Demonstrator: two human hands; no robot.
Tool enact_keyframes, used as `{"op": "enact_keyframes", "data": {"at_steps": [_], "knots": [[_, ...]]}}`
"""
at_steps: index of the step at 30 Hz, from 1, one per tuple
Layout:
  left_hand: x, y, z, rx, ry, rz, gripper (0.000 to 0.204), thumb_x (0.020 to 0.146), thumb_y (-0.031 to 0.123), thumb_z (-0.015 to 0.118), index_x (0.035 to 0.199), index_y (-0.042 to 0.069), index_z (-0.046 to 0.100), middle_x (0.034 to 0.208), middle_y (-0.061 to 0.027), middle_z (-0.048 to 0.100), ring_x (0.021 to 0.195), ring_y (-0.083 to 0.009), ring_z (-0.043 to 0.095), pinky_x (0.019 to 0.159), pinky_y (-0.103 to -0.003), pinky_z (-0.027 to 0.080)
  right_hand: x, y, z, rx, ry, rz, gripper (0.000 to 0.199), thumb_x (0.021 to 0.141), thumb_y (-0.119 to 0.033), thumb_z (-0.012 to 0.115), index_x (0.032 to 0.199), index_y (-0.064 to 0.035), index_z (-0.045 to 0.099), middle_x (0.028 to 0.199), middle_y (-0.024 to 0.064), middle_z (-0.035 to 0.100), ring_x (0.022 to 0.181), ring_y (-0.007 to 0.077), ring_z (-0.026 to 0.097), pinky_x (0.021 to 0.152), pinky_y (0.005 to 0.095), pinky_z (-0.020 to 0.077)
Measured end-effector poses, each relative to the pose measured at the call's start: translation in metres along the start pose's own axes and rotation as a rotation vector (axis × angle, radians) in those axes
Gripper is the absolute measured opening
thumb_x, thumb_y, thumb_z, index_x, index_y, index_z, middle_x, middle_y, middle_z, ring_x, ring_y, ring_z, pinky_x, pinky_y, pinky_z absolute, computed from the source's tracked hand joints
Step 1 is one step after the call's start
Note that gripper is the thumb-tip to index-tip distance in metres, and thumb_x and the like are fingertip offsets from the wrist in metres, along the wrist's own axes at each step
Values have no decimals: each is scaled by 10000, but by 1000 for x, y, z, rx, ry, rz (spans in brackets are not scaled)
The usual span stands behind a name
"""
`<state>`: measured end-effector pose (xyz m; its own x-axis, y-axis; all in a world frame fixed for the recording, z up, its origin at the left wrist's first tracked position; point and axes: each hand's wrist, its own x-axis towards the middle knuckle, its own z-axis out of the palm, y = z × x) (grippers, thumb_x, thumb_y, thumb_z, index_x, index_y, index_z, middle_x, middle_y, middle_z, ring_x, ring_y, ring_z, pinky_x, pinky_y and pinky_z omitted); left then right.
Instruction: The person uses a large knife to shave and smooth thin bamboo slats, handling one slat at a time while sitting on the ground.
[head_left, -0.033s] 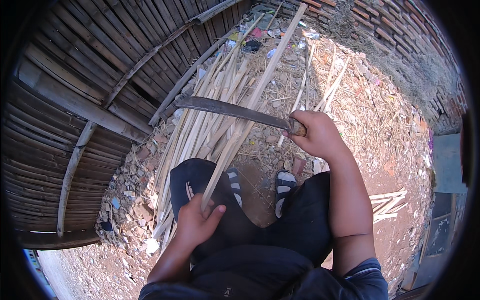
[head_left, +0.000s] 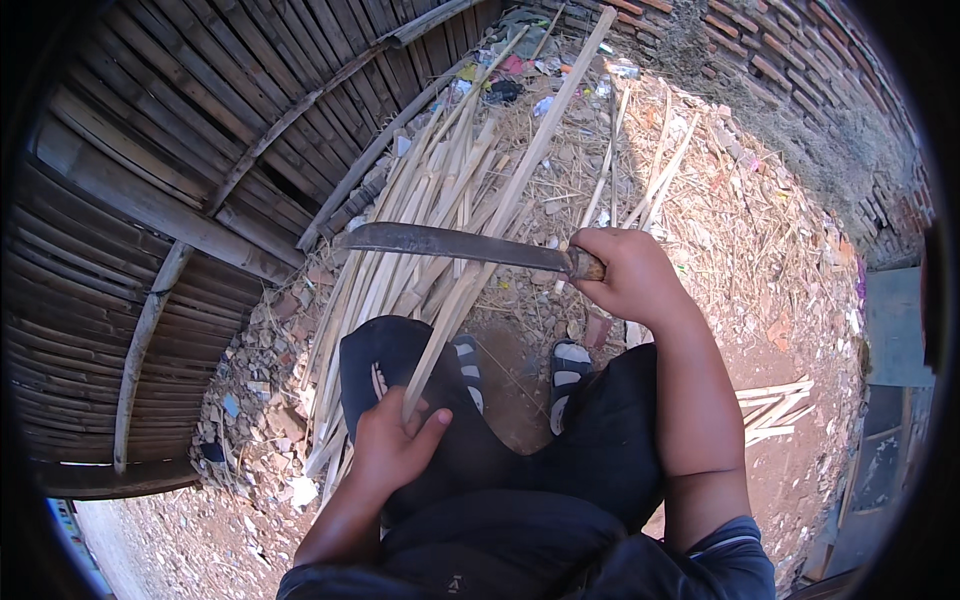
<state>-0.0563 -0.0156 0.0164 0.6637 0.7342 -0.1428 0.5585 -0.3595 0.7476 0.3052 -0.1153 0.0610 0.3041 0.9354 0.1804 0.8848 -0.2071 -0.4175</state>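
My left hand [head_left: 396, 445] is closed around the near end of a long, pale bamboo strip [head_left: 520, 180], just beside my left knee. The strip slants away from me toward the far wall. My right hand [head_left: 632, 275] grips the wooden handle of a machete [head_left: 450, 245]. Its dark, slightly curved blade points left and crosses over the strip; I cannot tell whether they touch. Under and left of the strip lies a heap of similar bamboo strips [head_left: 385, 270], running along my left leg.
A bamboo slat wall [head_left: 130, 250] rises on the left, and a brick wall [head_left: 800, 70] stands at the far right. Straw and rubble [head_left: 740, 260] cover the ground. Several short strips [head_left: 775, 410] lie to my right. My sandalled feet [head_left: 568, 380] are close to the heap.
My right hand and the machete have shifted slightly toward me and to the left. My left hand and the bamboo strip have stayed in place.
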Motion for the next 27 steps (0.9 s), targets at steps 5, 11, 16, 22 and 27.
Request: {"op": "enact_keyframes", "data": {"at_steps": [5, 11, 16, 22, 27], "knots": [[0, -2, 5, 93, 27, 33, 400, 920, 373, 823, 997, 19, 653, 616, -103, 591, 577, -310, 662, 580, -413, 527, 4, 12, -2, -2, 55, 59, 305, 836, -228, 866, 1031, -56, 707, 835, 162, 699, 803, 393, 701, 725, 454, 544], [5, 6, 7, 146, 20, 27, 418, 918, 392, 819, 1027, 24, 652, 692, -125, 660, 658, -352, 712, 617, -453, 566, 7, 22, -5, -36, 103, 166, 322, 814, -217, 859, 1070, -88, 713, 914, 166, 728, 902, 407, 716, 773, 502, 559], [2, 6, 9, 198, 36, 49, 425, 912, 396, 822, 1028, 28, 645, 733, -138, 692, 697, -373, 729, 634, -475, 581, 0, -1, 2, -106, -58, -85, 300, 795, -209, 846, 1038, -107, 704, 925, 147, 732, 909, 393, 719, 766, 501, 568], [5, 7, 10, 222, 36, 58, 417, 905, 389, 829, 1020, 32, 646, 685, -119, 655, 662, -359, 714, 609, -464, 568, 9, 33, -6, -23, 164, 174, 280, 808, -200, 861, 989, -45, 715, 782, 182, 659, 752, 415, 664, 683, 454, 519], [5, -2, 16, 157, 110, 123, 408, 884, 336, 868, 986, 19, 632, 585, -61, 520, 491, -231, 564, 513, -372, 452, -1, -11, 7, -71, -68, -97, 267, 789, -178, 830, 996, -84, 690, 866, 160, 709, 870, 411, 705, 751, 505, 553]]}}
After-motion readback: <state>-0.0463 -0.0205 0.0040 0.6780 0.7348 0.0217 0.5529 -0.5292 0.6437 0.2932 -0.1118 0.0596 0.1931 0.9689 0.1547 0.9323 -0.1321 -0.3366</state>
